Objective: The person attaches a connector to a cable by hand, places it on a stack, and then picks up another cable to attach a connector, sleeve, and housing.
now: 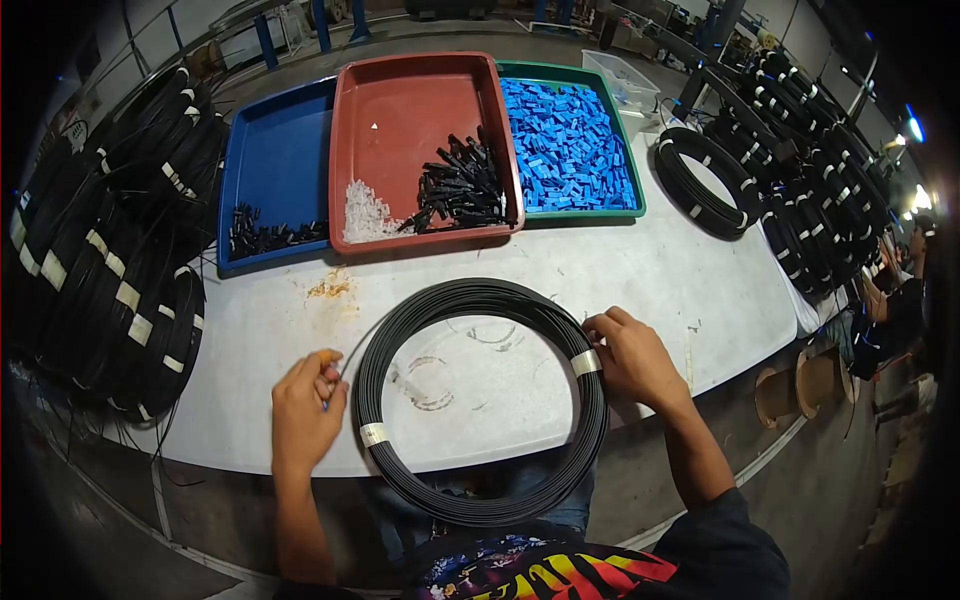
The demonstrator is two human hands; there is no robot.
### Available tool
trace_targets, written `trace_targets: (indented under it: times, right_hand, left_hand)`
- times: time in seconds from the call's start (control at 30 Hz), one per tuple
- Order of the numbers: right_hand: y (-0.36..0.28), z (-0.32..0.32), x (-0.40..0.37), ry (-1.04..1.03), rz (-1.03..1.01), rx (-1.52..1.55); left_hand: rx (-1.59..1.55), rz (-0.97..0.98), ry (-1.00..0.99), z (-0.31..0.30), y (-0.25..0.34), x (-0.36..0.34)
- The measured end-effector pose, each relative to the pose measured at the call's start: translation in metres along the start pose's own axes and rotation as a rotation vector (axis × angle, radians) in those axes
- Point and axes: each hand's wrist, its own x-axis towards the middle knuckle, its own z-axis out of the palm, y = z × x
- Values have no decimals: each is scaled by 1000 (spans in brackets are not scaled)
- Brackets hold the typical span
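A coil of black cable point(365, 385) lies in front of me, its near side reaching past the table's front edge. White tape bands point(586, 362) wrap it at the left and right. My left hand point(308, 405), left of the coil, is closed on the loose cable end that comes off the ring. A small blue piece point(325, 406) shows between its fingers. At the coil's upper right, beside one tape band, my right hand point(635, 358) has its curled fingers closed at the outer edge of the ring.
Behind the coil stand a blue tray point(275, 150) with black parts, a red tray point(400, 100) with clear and black pieces, and a green tray point(640, 200) of blue pieces. Taped cable coils point(110, 270) are stacked left and right. People point(905, 300) are at far right.
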Motion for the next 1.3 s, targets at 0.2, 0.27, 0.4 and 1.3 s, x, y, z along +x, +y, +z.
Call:
trace_targets:
  times: [0.2, 0.27, 0.4, 1.3]
  right_hand:
    - [-15, 1, -28, 18, 105, 9]
    - [-5, 10, -31, 54, 118, 77]
    - [-15, 8, -43, 62, 313, 440]
    - [-34, -50, -81, 711, 548, 718]
  left_hand:
    - [-184, -236, -7, 6, 24, -39]
    - [-231, -260, 18, 19, 22, -46]
    - [-152, -157, 109, 30, 32, -55]
    - [-377, -212, -110, 49, 154, 24]
